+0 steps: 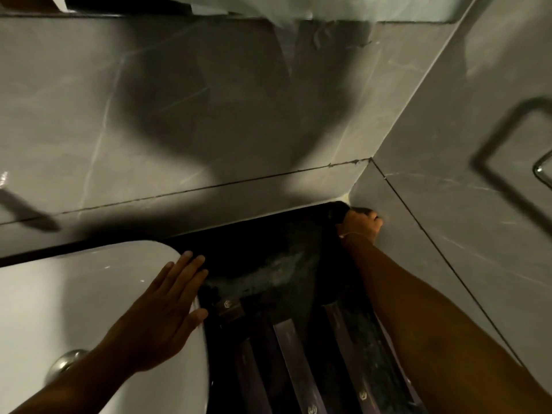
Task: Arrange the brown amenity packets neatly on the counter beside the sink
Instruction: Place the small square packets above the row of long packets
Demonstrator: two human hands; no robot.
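Note:
Several long brown amenity packets lie side by side on the black counter [268, 264], pointing away from me: one [291, 351] in the middle, one [343, 339] further right, one [248, 372] on the left. A small brown packet [228, 306] sits at the near-left, close to the sink rim. My left hand [167, 309] rests flat with fingers spread on the white sink's right rim, holding nothing. My right hand [363, 224] reaches into the far counter corner against the wall, fingers curled; what it touches is hidden in shadow.
The white sink [89, 309] fills the lower left, with a metal drain knob [64, 364] in it. Grey marble tile walls [209, 115] meet at the corner behind the counter. A metal rail [540, 171] hangs on the right wall.

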